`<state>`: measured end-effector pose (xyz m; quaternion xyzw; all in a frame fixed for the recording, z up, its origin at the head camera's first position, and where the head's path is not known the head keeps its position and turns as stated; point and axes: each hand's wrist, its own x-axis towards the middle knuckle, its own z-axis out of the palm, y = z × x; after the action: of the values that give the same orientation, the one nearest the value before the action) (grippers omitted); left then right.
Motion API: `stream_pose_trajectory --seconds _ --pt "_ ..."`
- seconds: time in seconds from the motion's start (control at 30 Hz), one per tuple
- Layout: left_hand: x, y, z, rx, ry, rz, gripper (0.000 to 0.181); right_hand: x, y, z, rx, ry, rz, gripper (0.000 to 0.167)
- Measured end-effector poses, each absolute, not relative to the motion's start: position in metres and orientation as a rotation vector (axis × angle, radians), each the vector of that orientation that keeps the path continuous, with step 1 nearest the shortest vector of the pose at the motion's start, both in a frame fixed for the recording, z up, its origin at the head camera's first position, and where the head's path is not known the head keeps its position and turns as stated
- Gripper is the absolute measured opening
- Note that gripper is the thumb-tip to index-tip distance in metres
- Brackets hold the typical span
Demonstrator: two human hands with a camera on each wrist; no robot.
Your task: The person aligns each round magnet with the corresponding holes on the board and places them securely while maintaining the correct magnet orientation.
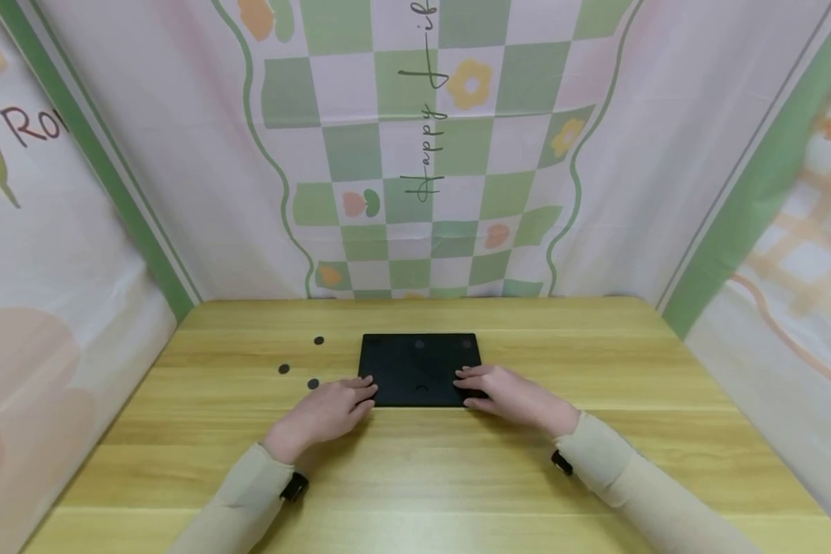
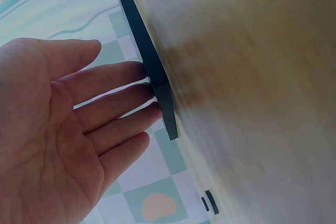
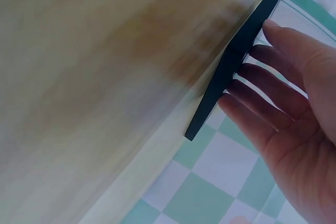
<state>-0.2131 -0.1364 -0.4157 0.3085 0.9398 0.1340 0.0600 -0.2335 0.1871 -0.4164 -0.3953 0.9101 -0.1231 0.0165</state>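
Note:
A thin black rectangular board (image 1: 415, 369) lies flat on the wooden table. The left hand (image 1: 328, 412) rests its fingertips on the board's near left corner, fingers nearly straight. On the opposite side, the right hand (image 1: 515, 396) touches the near right part with its fingers extended. In the left wrist view the left hand (image 2: 79, 124) has its fingers spread against the edge of the board (image 2: 147, 51). The right wrist view shows the right hand (image 3: 294, 93) with its fingertips at the edge of the board (image 3: 239, 45). Faint round marks show on the board's surface.
Left of the board, small dark discs lie on the table (image 1: 415, 477): one at the back (image 1: 319, 340), one farther left (image 1: 284, 369), one beside the left hand (image 1: 313, 384). Patterned cloth (image 1: 415, 154) hangs behind and on both sides.

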Motion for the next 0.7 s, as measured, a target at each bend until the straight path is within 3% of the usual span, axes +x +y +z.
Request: stream_pose_trajectory --seconds 0.7 --pt "-0.2137 -0.1368 -0.4167 0.909 2.856 0.424 0.041 -0.2368 0.1849 -0.4166 -1.231 2.821 -0.406 0.035"
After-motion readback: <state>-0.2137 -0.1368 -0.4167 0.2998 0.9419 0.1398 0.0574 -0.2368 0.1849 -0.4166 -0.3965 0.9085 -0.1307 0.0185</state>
